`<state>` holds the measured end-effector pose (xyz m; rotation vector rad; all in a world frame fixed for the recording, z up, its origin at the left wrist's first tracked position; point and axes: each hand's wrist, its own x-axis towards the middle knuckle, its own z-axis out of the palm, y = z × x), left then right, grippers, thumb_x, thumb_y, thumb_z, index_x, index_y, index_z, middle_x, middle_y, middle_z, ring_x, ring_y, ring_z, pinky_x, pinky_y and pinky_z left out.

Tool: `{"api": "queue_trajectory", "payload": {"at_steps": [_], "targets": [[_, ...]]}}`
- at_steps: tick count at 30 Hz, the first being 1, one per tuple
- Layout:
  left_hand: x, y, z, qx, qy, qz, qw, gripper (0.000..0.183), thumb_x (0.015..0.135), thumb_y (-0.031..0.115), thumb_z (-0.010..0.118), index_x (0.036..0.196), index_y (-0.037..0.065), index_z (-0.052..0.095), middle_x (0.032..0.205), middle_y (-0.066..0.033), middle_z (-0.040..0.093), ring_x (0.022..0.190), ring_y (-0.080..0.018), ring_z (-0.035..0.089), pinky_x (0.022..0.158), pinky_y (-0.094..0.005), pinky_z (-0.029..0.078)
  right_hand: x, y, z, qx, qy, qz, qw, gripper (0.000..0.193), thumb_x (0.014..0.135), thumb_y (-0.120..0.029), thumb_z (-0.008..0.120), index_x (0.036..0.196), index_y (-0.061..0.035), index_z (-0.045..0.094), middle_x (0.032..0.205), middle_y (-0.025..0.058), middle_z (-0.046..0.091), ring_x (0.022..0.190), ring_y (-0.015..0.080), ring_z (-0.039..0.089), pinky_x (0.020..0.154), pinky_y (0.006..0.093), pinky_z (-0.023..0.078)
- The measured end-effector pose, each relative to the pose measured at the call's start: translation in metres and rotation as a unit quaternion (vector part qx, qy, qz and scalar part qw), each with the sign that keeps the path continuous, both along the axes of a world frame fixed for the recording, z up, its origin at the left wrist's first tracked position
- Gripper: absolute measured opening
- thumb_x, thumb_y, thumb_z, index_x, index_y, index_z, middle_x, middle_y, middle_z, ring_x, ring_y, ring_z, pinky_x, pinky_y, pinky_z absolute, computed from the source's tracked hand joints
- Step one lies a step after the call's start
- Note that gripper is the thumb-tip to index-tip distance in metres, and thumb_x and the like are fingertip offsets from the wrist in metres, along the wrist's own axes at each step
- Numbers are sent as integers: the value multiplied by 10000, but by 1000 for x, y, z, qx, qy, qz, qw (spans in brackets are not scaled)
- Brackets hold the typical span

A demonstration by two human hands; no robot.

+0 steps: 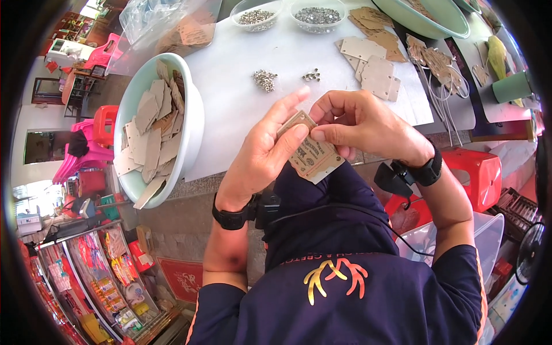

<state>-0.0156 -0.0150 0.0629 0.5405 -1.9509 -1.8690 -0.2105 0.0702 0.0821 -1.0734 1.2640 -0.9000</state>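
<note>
Over my lap, at the table's near edge, my left hand (261,149) grips a brown printed cardboard piece (315,156). Its thumb lies on the printed face, near a corner with a small hole, while the other fingers are behind. My right hand (365,121) is closed at the upper right edge, its thumb pressed on the cardboard and some fingertips behind it. Whether a small part sits between the right fingertips is hidden. Just beyond lie a pile of small silvery metal fasteners (264,80) and a smaller group of fasteners (311,75).
On the left, a pale green basin (195,123) holds many cardboard pieces. Two clear bowls of metal parts (256,18) (317,16) stand at the back of the white-covered table (224,75). Stacked cardboard pieces (376,72) and white cords (443,109) lie right. A red stool (477,178) stands beside me.
</note>
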Motion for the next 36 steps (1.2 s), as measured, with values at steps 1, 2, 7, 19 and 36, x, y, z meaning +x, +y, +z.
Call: {"api": "queue_trajectory", "payload": {"at_steps": [1, 2, 7, 19, 36], "targets": [[0, 1, 2, 42, 22, 25, 999, 412, 1004, 126, 520, 1368, -48, 432, 1207, -117, 595, 1122, -142, 552, 979, -291, 431, 2, 1, -1, -1, 0, 2, 1000, 236, 910, -162, 681, 1035, 24, 608, 772, 28, 632, 620, 72, 581, 572, 225, 501], [0, 1, 4, 83, 44, 50, 994, 417, 991, 118, 546, 1359, -45, 434, 1197, -119, 601, 1107, -147, 565, 967, -301, 444, 4, 2, -4, -29, -37, -29, 998, 230, 924, -160, 664, 1043, 20, 583, 790, 32, 629, 617, 79, 591, 568, 226, 509], [7, 8, -17, 141, 167, 113, 969, 390, 975, 147, 587, 1304, -25, 467, 1141, -102, 618, 1003, -119, 588, 840, -279, 484, 16, 6, -19, -100, -195, -159, 963, 186, 978, -159, 593, 1033, -15, 489, 839, 62, 624, 638, 107, 626, 584, 250, 534], [6, 31, -13, 34, 92, 189, 977, 283, 1036, 212, 473, 1206, -6, 531, 902, -57, 633, 685, -83, 554, 581, -219, 441, 36, 16, -26, -147, -120, -230, 955, 265, 959, -219, 649, 1101, -6, 581, 815, -8, 608, 631, 23, 520, 517, 181, 429], [3, 46, 5, 175, 153, 119, 965, 421, 1078, 310, 340, 1175, -43, 546, 917, -85, 607, 740, -107, 554, 642, -242, 451, 39, 27, -31, -125, -191, -270, 935, 315, 982, -226, 610, 1202, -2, 630, 930, 40, 678, 579, 26, 506, 492, 179, 410]]}}
